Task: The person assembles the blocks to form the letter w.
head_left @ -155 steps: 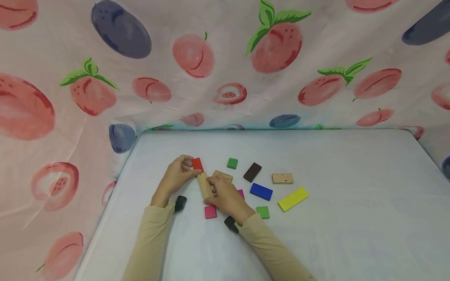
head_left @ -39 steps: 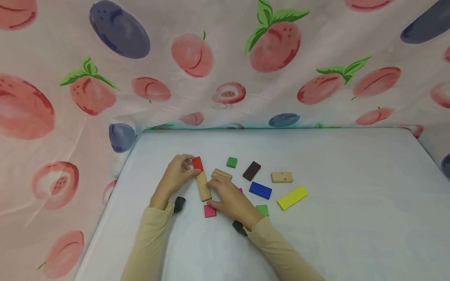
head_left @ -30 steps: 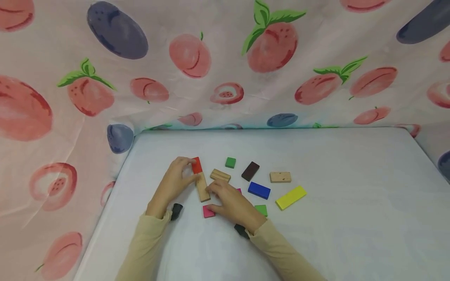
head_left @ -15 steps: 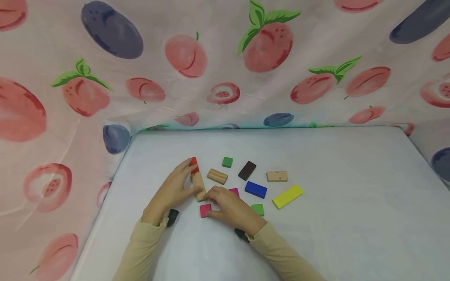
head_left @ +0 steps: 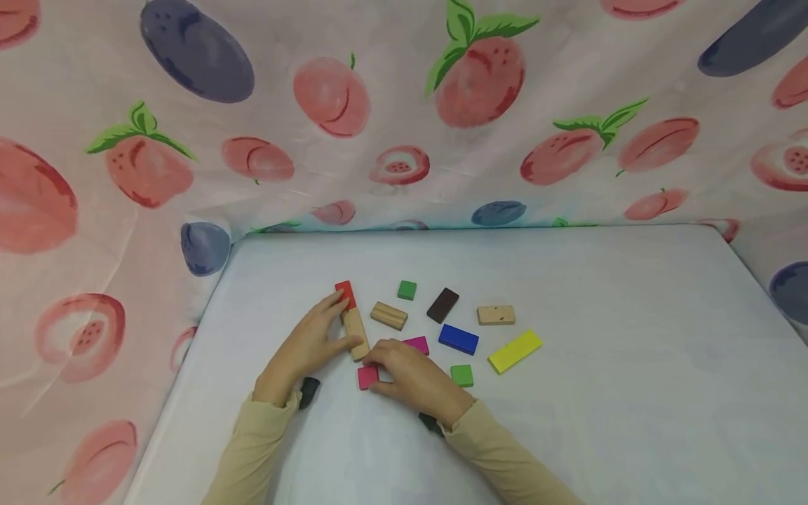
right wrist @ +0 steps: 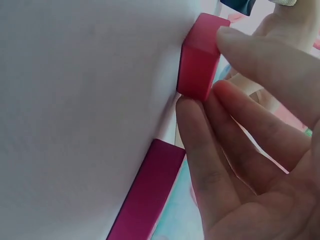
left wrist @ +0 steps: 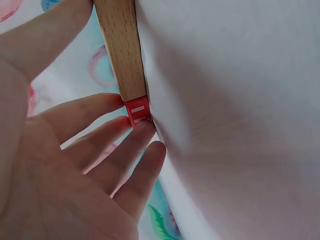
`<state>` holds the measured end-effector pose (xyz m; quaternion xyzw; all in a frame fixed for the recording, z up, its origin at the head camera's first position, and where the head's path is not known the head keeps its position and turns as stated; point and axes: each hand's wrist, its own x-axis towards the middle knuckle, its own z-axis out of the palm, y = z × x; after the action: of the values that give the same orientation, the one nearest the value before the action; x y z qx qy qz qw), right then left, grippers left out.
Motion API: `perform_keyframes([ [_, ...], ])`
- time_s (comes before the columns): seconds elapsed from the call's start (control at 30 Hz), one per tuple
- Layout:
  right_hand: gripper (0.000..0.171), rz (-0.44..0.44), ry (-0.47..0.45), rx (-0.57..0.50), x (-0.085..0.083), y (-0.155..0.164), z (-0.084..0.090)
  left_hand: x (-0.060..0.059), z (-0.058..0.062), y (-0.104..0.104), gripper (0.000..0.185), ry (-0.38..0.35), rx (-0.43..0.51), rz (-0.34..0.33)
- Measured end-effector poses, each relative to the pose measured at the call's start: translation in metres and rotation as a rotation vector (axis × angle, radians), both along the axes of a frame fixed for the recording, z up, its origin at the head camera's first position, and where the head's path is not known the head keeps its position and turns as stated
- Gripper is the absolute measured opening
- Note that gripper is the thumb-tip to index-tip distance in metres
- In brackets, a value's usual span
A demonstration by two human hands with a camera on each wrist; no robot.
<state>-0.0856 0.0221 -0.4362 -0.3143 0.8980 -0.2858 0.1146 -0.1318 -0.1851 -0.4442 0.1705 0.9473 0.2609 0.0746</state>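
A red block (head_left: pixel 344 294) and a plain wooden block (head_left: pixel 355 333) lie end to end on the table. My left hand (head_left: pixel 307 346) rests alongside them; its fairly straight fingers (left wrist: pixel 142 172) touch the red block, and its thumb reaches the wooden one. Just below the wooden block's near end, my right hand (head_left: pixel 416 382) pinches a square pink block (right wrist: pixel 200 57) between thumb and fingertips. A magenta block (right wrist: pixel 147 192) lies close by, partly covered by the right hand in the head view.
To the right lie a grooved wooden block (head_left: pixel 388 315), a dark green block (head_left: pixel 407 290), a dark brown block (head_left: pixel 443 305), a blue block (head_left: pixel 459 339), a light green block (head_left: pixel 462 376), a spotted wooden block (head_left: pixel 496 315) and a yellow block (head_left: pixel 515 352). Fruit-print cloth (head_left: pixel 265 70) surrounds the white table (head_left: pixel 631 351).
My left hand has loosened its hold on the red block and shifted toward the wooden block. My right hand has left the wooden block and taken hold of the square pink block.
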Motion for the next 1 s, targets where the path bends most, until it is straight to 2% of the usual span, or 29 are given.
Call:
perform_keyframes([
  [0.23,0.029,-0.007,-0.030,-0.025,0.0001,-0.0009,-0.0022,0.0006,-0.0012,-0.0004,0.082,-0.009,0.032,0.013],
  [0.63,0.030,-0.033,-0.031,-0.004,-0.0012,-0.0021,-0.0019,-0.0009,0.0005,0.0008,0.082,-0.017,0.031,0.031],
  [1.0,0.030,-0.088,0.030,0.032,0.0018,-0.0017,0.0002,-0.0021,-0.0033,-0.0004,0.081,0.000,0.045,0.022],
])
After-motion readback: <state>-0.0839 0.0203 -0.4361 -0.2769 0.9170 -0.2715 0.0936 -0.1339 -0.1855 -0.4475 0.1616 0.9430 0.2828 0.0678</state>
